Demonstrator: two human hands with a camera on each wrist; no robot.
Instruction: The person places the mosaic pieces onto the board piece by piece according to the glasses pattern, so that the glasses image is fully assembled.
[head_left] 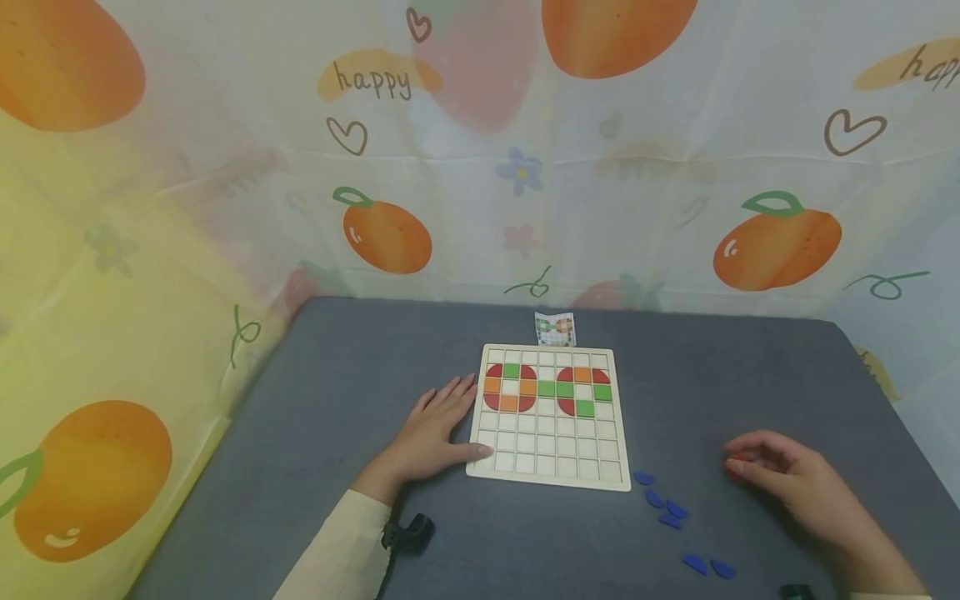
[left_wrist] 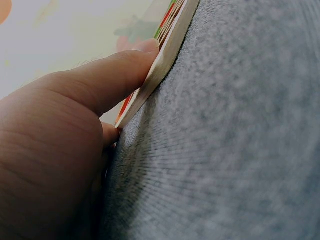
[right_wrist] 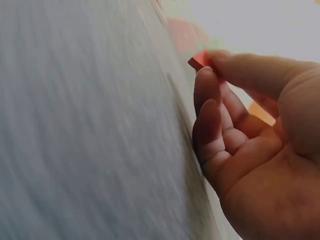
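On the grey table lies a square wooden grid board [head_left: 547, 442] with red, orange and green tiles set in two rings joined by green squares. My left hand [head_left: 431, 429] rests at the board's left side, fingers stretched along the edge and thumb over the lower left corner. In the left wrist view the thumb [left_wrist: 120, 70] touches the board's rim [left_wrist: 167, 62]. Off to the right of the board, my right hand [head_left: 795, 475] pinches a small red tile [right_wrist: 199, 60] between thumb and fingertips. The fingers cover most of that tile.
Several blue tiles [head_left: 695, 564] lie loose between the board and my right hand, down toward the front. A small printed pattern card [head_left: 555, 329] stands behind the board's far edge. A fruit-patterned curtain [head_left: 465, 183] hangs behind the table.
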